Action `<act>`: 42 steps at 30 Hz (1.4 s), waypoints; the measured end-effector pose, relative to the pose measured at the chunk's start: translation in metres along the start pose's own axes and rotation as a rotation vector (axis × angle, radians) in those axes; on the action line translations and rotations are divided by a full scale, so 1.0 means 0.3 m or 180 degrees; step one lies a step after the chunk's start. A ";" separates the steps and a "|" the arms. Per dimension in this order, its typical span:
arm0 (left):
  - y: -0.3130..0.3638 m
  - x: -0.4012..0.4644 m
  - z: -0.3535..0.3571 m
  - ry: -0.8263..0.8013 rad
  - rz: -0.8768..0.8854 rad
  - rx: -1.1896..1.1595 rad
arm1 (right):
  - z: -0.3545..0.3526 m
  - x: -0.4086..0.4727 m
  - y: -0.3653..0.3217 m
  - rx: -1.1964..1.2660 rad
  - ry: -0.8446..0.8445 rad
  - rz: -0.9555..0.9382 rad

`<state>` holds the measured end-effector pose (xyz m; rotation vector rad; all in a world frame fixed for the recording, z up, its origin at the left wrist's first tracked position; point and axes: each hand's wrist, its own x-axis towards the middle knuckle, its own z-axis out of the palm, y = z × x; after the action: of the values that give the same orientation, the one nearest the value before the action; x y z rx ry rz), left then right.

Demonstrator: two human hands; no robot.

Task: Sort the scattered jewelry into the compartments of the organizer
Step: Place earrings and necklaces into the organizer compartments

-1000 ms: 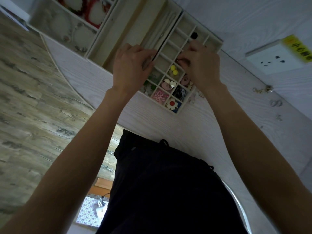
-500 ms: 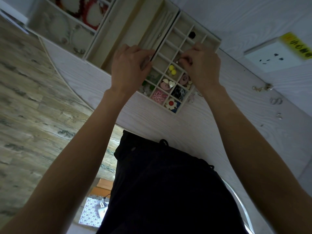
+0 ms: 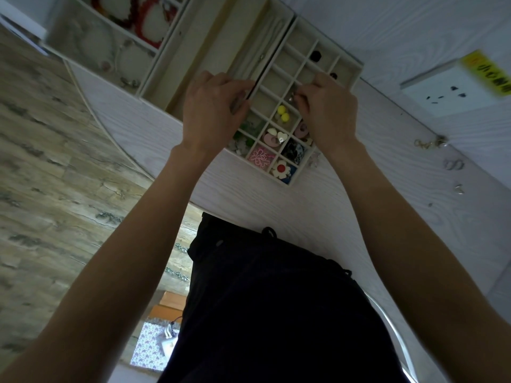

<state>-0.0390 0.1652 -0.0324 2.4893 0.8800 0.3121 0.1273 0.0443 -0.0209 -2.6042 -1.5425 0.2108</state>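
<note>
Over the cream gridded organizer tray [image 3: 347, 58] on the pale wood-grain table [image 3: 318, 217], the right hand [image 3: 330, 111] pinches a small silvery jewelry piece [image 3: 291, 97] at its fingertips, above a compartment beside the yellow beads [image 3: 283, 113]. At the tray's left edge, the left hand [image 3: 213, 111] curls; its grasp cannot be made out.

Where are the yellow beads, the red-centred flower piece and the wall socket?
yellow beads [image 3: 283, 113]: head view, between the two beads.
red-centred flower piece [image 3: 281, 169]: head view, its red middle.
wall socket [image 3: 448, 92]: head view, white faceplate.
</note>
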 end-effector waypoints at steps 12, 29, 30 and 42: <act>0.007 -0.001 -0.002 0.0030 0.0036 0.0044 | -0.010 0.001 -0.009 0.0434 0.0071 0.0253; 0.084 -0.110 0.022 -0.0078 0.0188 0.0532 | 0.025 -0.463 0.088 0.0923 0.0334 0.0994; 0.079 -0.106 0.017 -0.0093 0.0205 0.0488 | 0.031 -0.448 0.071 0.0911 0.0347 0.0946; 0.063 -0.089 0.007 -0.0367 0.0142 0.0340 | 0.052 -0.431 0.086 0.1110 0.0713 0.1368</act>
<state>-0.0486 0.1345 -0.0259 2.5989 0.8148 0.1378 0.0854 -0.0812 -0.0322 -2.5318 -0.7827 0.1926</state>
